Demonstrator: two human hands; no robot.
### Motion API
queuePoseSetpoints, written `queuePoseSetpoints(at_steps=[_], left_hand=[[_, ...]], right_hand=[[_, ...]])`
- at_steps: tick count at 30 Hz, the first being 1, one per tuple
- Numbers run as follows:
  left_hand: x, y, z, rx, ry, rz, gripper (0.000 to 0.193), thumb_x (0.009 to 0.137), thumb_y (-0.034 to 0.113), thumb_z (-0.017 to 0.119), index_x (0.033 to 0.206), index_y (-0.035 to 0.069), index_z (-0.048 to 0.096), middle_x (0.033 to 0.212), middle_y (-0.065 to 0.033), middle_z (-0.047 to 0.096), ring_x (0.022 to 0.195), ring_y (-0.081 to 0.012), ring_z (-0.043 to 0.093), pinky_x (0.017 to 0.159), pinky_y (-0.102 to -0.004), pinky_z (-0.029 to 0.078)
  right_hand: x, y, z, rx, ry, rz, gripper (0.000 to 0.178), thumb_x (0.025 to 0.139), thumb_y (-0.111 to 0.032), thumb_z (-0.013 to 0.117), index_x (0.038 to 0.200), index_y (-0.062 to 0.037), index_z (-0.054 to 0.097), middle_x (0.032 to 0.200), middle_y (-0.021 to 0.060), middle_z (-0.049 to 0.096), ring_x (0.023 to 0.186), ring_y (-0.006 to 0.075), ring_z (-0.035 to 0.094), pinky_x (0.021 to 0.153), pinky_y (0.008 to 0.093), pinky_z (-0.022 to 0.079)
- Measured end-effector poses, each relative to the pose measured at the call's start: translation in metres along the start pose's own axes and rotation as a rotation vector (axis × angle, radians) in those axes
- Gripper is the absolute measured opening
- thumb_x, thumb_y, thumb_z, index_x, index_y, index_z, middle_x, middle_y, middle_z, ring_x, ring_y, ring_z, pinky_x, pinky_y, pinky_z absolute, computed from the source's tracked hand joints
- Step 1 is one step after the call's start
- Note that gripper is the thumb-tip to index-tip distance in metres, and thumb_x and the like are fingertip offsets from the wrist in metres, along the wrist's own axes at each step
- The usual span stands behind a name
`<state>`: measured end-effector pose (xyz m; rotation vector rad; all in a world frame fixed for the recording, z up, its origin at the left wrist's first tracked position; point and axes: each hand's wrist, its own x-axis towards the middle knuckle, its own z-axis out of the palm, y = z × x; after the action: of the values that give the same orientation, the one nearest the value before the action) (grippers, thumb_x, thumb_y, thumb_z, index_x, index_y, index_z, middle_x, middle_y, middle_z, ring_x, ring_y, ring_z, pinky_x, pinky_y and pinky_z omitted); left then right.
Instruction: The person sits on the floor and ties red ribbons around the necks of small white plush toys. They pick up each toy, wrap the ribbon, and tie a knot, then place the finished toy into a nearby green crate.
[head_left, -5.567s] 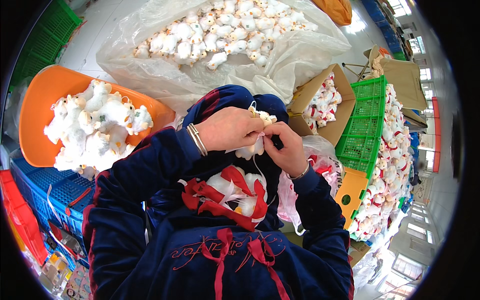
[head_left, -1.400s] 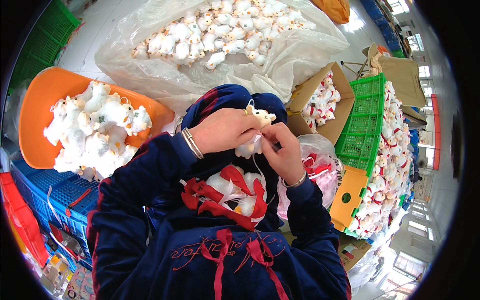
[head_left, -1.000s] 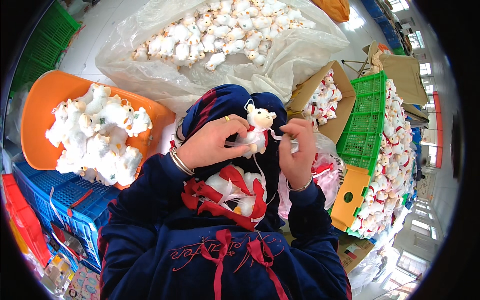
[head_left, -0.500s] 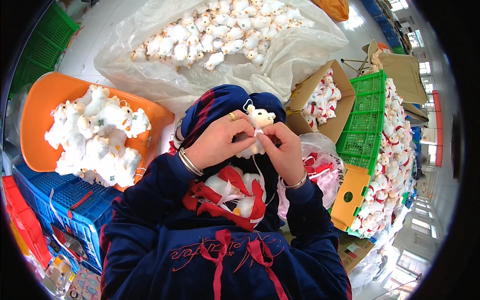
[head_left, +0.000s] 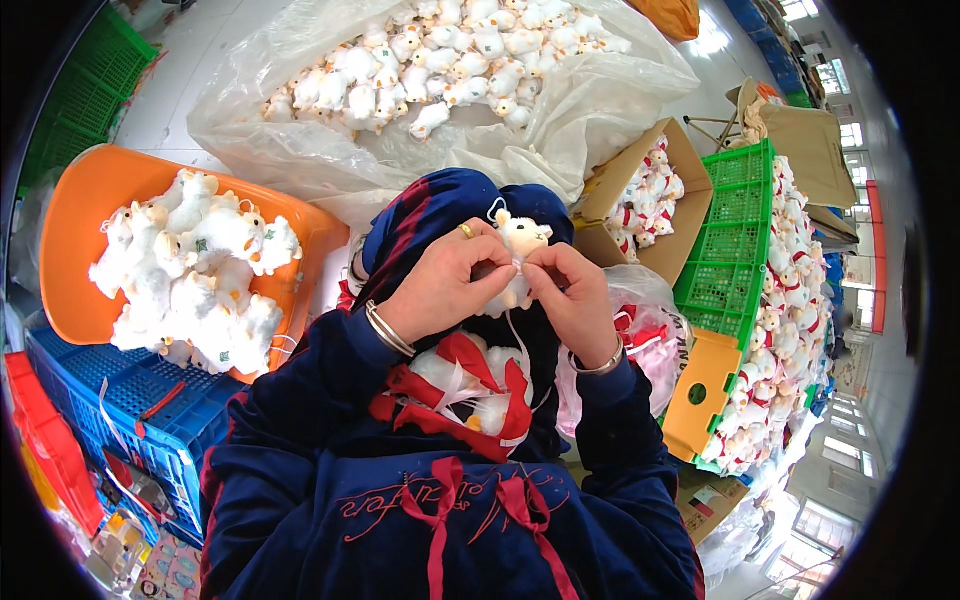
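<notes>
A small white plush animal (head_left: pixel 523 236) with a hanging loop on its head stands upright over my knees, facing right. My left hand (head_left: pixel 455 280) pinches thumb and finger together at the toy's neck. From the other side my right hand (head_left: pixel 575 297) does the same, and the fingertips nearly meet on a thin white ribbon (head_left: pixel 516 266). Most of the ribbon there is hidden by the fingers; a tail hangs below toward my lap. On my lap lie red fabric strips (head_left: pixel 468 357) with white ties, over more white plush.
At my left stands an orange tub (head_left: pixel 75 250) of white plush toys, beside a blue crate (head_left: pixel 160 400). Ahead, a clear plastic sheet (head_left: pixel 240 110) bears many more. To the right are a cardboard box (head_left: pixel 690 190) and a green crate (head_left: pixel 715 270), with toys in red scarves.
Both hands have shifted very slightly at the toy's neck. The small white bow seen between the fingertips earlier is now mostly covered by them.
</notes>
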<state>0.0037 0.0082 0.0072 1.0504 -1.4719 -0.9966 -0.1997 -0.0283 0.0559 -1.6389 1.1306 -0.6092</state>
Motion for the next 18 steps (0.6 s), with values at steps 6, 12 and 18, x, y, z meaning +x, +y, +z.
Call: queuePoseSetpoints(at_steps=[6,12,18], left_hand=[[0.000,0.007,0.009,-0.064,0.038,-0.122,0.010,0.093,0.004,0.073,0.102,0.004,0.071,0.102,-0.0048,0.059,0.088,-0.0141,0.061,0.078,-0.0258,0.049],[-0.002,0.001,0.017,-0.100,0.056,-0.054,0.014,0.092,0.003,0.074,0.106,0.005,0.074,0.101,-0.0042,0.058,0.088,-0.0141,0.060,0.078,-0.0261,0.049],[-0.004,0.003,0.031,-0.102,0.177,-0.102,0.010,0.091,0.007,0.075,0.101,0.005,0.074,0.098,-0.0070,0.061,0.084,-0.0197,0.063,0.073,-0.0304,0.051]], right_hand=[[0.001,-0.007,-0.004,-0.045,-0.002,-0.036,0.007,0.098,-0.005,0.069,0.100,0.0015,0.069,0.082,0.0022,0.064,0.070,0.0087,0.061,0.065,0.0245,0.049],[0.000,-0.009,0.002,-0.049,0.054,-0.057,0.008,0.097,-0.005,0.071,0.101,0.0017,0.070,0.080,0.0021,0.065,0.070,0.0075,0.061,0.064,0.0250,0.050],[-0.001,-0.007,-0.001,0.057,0.072,-0.040,0.011,0.101,-0.008,0.066,0.105,0.0015,0.070,0.083,0.0009,0.066,0.072,0.0064,0.059,0.067,0.0232,0.050]])
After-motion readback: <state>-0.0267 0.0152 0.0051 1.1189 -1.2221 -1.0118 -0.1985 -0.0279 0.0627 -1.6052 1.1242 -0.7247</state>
